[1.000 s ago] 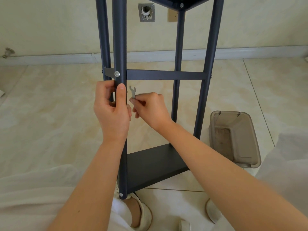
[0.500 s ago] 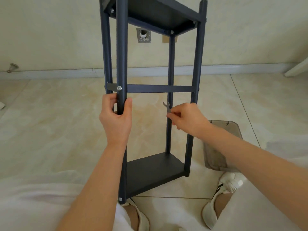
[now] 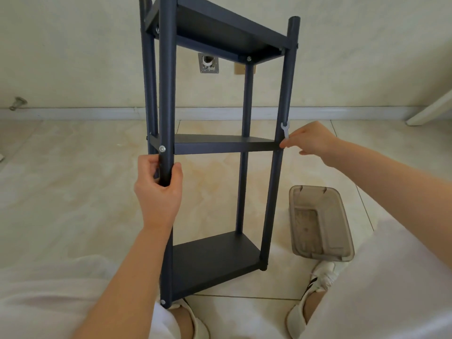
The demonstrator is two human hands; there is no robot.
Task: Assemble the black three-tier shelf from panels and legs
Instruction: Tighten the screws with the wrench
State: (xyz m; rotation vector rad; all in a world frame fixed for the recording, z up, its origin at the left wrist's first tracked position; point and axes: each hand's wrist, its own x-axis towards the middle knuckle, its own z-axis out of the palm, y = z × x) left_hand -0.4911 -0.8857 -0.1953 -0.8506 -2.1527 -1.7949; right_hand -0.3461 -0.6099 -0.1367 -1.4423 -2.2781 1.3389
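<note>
From the head view, the black shelf stands upright on the tiled floor, just beyond the person's white shoes, with its three tiers in place. The top tier is partly cut off by the upper edge of the picture. The left hand grips the near-left leg just below the middle tier, thumb on the right side and fingers curled round the left. The forearm hides a stretch of that leg lower down. The right hand reaches to the near-right leg at middle-tier height and pinches the lower end of a small silver wrench, which points upward in front of the leg. The fingertips cover the joint there, so it is unclear whether a bolt sits under them. A translucent grey plastic bin lies on the floor to the right of the shelf; its contents are hard to make out.
</note>
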